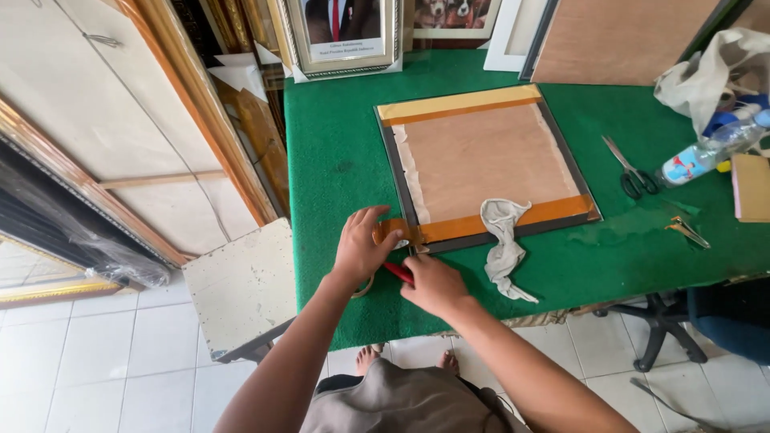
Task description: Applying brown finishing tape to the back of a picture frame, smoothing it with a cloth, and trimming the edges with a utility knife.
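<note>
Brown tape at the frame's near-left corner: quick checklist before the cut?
1. Left hand pinning the brown tape end: ok.
2. Right hand gripping the red cutter: ok.
3. Blade tip on the tape line: cannot tell, hidden by the hands.
4. Tape strip flat along the frame back's near edge: ok.
5. White rag off the tape: not ok, it lies across the strip.
6. Scissors away from the hands: ok.

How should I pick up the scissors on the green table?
Grab the scissors by the dark handle loops, which lie at the end nearer the table's front edge. Come from that near side, since the pointed blades aim away toward the back. They lie flat and apart from other things, just left of the plastic bottle, so fingers should slip into the loops easily.
</note>
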